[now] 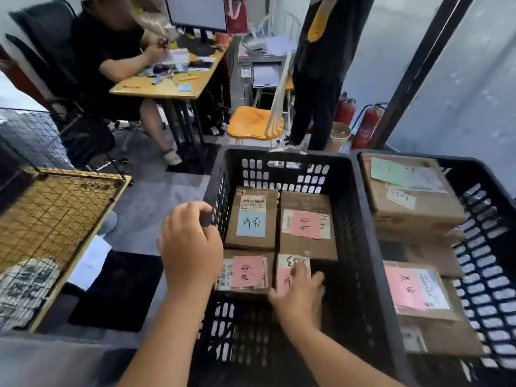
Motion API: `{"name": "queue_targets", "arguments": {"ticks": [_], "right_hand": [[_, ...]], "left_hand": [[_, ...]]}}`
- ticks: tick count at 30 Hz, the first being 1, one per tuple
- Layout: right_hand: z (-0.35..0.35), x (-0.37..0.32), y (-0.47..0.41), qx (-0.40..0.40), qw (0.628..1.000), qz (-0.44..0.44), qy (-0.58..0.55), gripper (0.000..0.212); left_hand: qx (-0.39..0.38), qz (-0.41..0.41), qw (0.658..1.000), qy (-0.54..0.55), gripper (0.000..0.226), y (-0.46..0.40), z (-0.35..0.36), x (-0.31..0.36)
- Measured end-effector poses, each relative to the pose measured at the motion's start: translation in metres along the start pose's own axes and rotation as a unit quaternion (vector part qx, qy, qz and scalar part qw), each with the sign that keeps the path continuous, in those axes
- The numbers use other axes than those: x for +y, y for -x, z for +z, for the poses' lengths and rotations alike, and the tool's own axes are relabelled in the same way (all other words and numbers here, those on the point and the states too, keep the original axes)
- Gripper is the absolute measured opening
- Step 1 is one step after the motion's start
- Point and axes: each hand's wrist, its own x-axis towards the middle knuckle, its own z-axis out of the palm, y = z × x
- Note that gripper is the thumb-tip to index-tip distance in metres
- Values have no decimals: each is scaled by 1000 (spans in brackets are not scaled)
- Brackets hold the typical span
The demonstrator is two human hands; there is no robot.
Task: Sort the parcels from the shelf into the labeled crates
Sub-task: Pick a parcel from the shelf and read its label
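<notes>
Risk: small parcel, pressed under right hand at five o'clock in crate, may tip; left hand grips rim.

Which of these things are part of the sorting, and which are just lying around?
Part of the job: middle crate, right crate, the parcels, e.g. blue-label parcel, the small parcel under the right hand, left hand on the crate rim.

Just around: desk, monitor, orange chair, fire extinguishers.
</notes>
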Motion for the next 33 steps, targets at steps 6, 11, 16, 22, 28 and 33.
{"name": "queue_targets", "arguments": {"ticks": [6,11,16,22,28,33], "right_hand": [[33,15,-19,-2,999,-39,-38,35],[40,27,-32,-14,997,-54,-47,32],[23,21,-28,-36,998,-41,-40,57],[-61,-18,-20,20,981,-190,-37,59],[-179,-79,-16,88,920,-381,-32,56],[-260,-109,15,104,849,-517,-34,63]], "left_hand": [[-157,-111,981,-25,51,-5,9,-8],[-170,-123,977,-30,53,-6,9,-7],[-199,-128,972,-16,58,-8,8,-14],[-204,-92,973,-51,59,-9,-9,16],[-123,-10,991,-52,53,-7,-53,94],[1,-9,998,-64,63,24,-113,163]]}}
